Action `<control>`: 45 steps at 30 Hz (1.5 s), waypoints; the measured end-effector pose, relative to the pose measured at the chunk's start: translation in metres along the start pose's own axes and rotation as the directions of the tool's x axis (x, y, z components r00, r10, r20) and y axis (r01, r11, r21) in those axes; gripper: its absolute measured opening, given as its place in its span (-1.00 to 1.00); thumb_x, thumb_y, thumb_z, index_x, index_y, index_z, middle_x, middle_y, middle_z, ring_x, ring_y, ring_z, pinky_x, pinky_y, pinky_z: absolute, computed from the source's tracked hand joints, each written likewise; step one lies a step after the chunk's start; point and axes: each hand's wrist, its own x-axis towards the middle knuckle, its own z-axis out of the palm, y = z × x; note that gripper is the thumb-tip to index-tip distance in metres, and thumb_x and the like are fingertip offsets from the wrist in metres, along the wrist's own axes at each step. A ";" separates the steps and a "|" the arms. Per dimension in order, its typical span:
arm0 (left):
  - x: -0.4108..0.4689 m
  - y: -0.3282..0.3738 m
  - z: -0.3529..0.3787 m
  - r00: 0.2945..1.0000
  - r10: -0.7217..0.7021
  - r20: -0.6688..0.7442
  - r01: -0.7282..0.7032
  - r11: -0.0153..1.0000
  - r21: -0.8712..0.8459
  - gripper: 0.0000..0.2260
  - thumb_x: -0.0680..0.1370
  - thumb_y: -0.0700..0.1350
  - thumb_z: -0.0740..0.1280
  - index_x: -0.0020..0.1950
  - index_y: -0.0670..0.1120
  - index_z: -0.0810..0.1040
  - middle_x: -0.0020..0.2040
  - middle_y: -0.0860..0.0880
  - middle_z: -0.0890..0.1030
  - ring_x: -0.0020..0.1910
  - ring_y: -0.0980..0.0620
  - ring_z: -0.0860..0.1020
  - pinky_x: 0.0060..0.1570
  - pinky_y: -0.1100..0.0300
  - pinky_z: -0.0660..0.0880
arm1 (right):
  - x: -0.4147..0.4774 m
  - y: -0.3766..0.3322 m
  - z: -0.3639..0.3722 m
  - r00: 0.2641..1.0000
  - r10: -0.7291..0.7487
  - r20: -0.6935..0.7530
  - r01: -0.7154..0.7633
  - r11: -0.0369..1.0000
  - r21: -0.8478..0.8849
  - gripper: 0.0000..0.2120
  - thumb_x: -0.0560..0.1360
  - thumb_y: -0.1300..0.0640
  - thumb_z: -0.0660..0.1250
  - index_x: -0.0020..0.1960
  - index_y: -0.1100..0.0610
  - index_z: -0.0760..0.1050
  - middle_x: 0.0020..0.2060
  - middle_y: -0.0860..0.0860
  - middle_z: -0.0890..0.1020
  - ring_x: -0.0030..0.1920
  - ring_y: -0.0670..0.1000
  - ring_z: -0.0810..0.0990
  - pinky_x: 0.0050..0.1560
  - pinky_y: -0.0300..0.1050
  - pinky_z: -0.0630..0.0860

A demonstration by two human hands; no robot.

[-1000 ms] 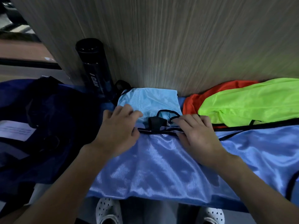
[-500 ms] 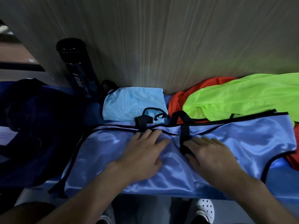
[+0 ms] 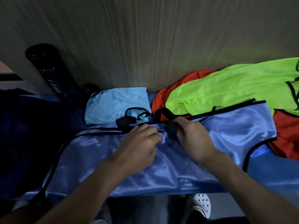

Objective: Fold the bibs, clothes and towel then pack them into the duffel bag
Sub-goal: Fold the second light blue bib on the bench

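Folding step on the shiny blue black-trimmed bib [image 3: 210, 143], spread across the near table [image 3: 278, 175]: right hand [image 3: 192, 135], grip clamped on its black strap [image 3: 169, 131]; left hand [image 3: 139, 143] rests alongside, grip unclear. Next, probably tuck the strap in, fold across.

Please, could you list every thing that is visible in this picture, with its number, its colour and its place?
shiny blue satin bib with black trim: one, blue, spread out in front, centre
black strap: one, black, at that bib's top edge
folded light blue mesh bib: one, light blue, behind, centre-left
neon green mesh bib: one, green, rear right
orange-red bib: at least one, orange-red, partly under the green one
black cylindrical bottle: one, black, rear left, by the panel
dark navy duffel bag: one, navy, far left
wood-grain panel: one, grey-brown, behind everything
white perforated shoe: at least one, white, bottom
left hand: on the blue bib, grip unclear
right hand: pinches the strap
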 end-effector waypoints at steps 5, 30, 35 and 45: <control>0.005 0.010 0.002 0.998 0.054 -0.022 -0.057 0.984 -0.167 -0.63 0.46 -0.22 0.07 0.15 -0.15 0.57 0.10 -0.03 0.59 0.10 -0.02 0.52 0.12 0.05 0.48 | 0.011 0.009 0.000 0.977 0.212 -0.036 -0.159 0.826 0.540 -0.72 0.60 0.33 0.15 0.21 0.06 0.44 -0.32 0.03 0.63 -0.30 -0.03 0.63 -0.18 -0.03 0.59; 0.140 0.090 -0.007 0.999 0.006 0.033 -0.005 0.999 -0.036 -0.70 0.59 0.01 0.25 0.28 -0.04 0.53 0.14 -0.04 0.58 0.16 -0.12 0.50 0.15 -0.10 0.42 | -0.043 0.083 -0.102 0.812 0.270 -0.517 -0.376 0.920 -0.111 -0.72 0.46 0.09 0.30 0.17 0.07 0.53 0.04 0.09 0.57 0.10 0.21 0.46 0.06 0.10 0.29; 0.194 0.117 0.016 0.991 -0.006 0.130 0.006 1.000 -0.004 -0.61 0.59 0.10 0.32 0.37 -0.03 0.48 0.23 -0.05 0.55 0.25 -0.12 0.47 0.24 -0.06 0.37 | -0.066 0.117 -0.123 0.716 0.588 -0.377 -0.636 0.772 -0.002 -0.62 0.47 -0.05 0.37 0.21 0.07 0.42 0.09 0.08 0.58 0.18 0.21 0.46 0.16 0.15 0.25; 0.228 0.138 0.035 1.000 -0.026 -0.011 0.023 0.975 -0.223 -0.61 0.50 0.14 0.43 0.25 -0.03 0.56 0.07 -0.03 0.51 0.12 -0.10 0.49 0.17 -0.09 0.44 | -0.062 0.144 -0.120 0.779 0.553 -0.295 -0.565 0.823 0.053 -0.71 0.45 0.04 0.30 -0.35 0.04 0.25 -0.24 0.00 0.50 -0.06 0.17 0.47 -0.02 0.05 0.26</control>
